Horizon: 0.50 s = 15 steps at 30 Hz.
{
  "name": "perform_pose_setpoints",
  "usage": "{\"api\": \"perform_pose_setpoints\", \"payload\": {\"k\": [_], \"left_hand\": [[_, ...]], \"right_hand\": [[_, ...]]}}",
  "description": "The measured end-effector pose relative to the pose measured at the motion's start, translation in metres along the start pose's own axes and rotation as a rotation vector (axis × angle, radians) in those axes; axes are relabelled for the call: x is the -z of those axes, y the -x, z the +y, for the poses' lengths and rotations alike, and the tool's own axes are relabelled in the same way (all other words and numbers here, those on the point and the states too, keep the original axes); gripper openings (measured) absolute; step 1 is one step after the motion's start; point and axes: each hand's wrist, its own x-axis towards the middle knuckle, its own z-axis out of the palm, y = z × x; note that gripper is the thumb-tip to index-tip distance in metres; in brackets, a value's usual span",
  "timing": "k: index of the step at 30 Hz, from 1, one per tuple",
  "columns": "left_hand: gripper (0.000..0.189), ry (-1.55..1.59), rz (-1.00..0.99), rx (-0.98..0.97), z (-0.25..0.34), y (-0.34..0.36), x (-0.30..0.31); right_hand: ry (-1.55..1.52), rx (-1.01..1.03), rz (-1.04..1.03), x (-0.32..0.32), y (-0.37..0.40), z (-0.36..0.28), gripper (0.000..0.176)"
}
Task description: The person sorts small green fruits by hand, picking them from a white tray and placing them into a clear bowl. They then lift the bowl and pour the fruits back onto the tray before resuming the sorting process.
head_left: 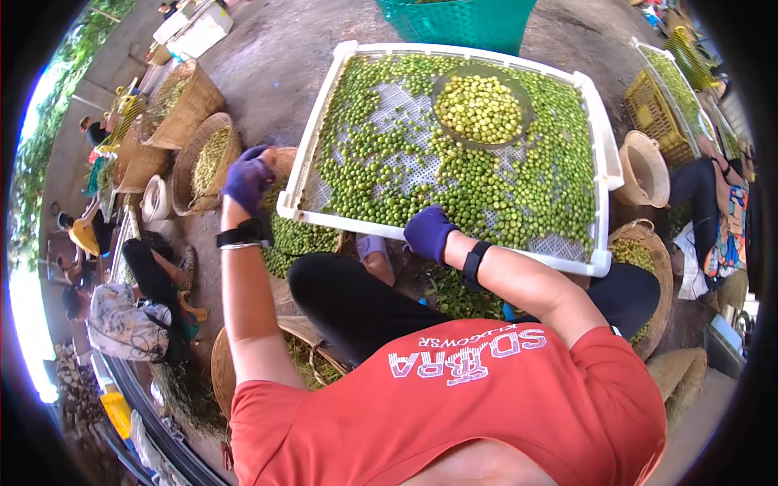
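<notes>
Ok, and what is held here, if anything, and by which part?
It can't be told: the left hand is curled beside the tray, any contents hidden; the right hand overlaps the tray's near rim, fingertips hidden.

Teal tub (474, 32) cut off @ top, bowl (527, 115) btm hidden by fruit (478, 108)

From my remote seat, the only lettering I can make out is on the chest of the wearer's red shirt (438, 417). A curved row of large pale letters (411, 364) seems to include an S, D, R and A, though I can't read the whole word with confidence. A monogram-like emblem (468, 372) sits at its middle, and a smaller pale line (468, 336) there is too distorted for me to read reliably.
</notes>
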Motion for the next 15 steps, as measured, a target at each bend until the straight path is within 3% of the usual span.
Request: {"api": "perform_pose_setpoints", "payload": {"k": [2, 4, 5, 7, 8, 9, 10, 11, 12, 14, 15], "left_hand": [[0.036, 0.403, 0.014, 0.132, -0.023, -0.001, 0.064], [0.037, 0.274, 0.228, -0.04, -0.03, 0.023, 0.124], [0.03, 0.384, 0.211, -0.021, -0.057, 0.031, 0.171], [0.03, 0.518, 0.244, -0.071, -0.034, 0.067, 0.201], [0.03, 0.643, 0.211, -0.1, -0.014, 0.087, 0.2], [0.031, 0.792, 0.135, -0.12, 0.014, 0.111, 0.186], [0.031, 0.951, 0.03, -0.107, 0.049, 0.138, 0.159], [0.032, 1.087, -0.094, -0.098, 0.075, 0.163, 0.135], [0.039, 1.247, 0.053, 0.136, 0.119, 0.201, 0.087], [0.026, 1.044, -0.195, 0.194, 0.164, 0.203, 0.031], [0.026, 1.051, -0.225, 0.18, 0.151, 0.184, 0.013]], "right_hand": [[-0.08, 0.029, 0.061, 0.003, -0.004, 0.002, 0.023], [-0.155, 0.01, 0.103, -0.002, 0.002, 0.01, 0.024], [-0.287, -0.026, 0.091, 0.001, 0.005, 0.017, 0.026], [-0.501, -0.009, 0.297, -0.014, 0.004, 0.043, 0.032], [-0.493, 0.009, 0.409, -0.005, 0.005, 0.056, 0.03], [-0.474, -0.005, 0.668, 0.001, 0.009, 0.068, 0.027], [-0.43, -0.132, 0.593, 0.018, 0.01, 0.081, 0.028], [-0.4, -0.212, 0.727, 0.027, 0.014, 0.096, 0.03], [-0.406, -0.322, 0.691, 0.035, 0.015, 0.114, 0.035], [-0.406, -0.502, 0.765, 0.034, 0.021, 0.145, 0.047], [-0.427, -0.629, 0.835, 0.029, 0.029, 0.158, 0.054]]}}
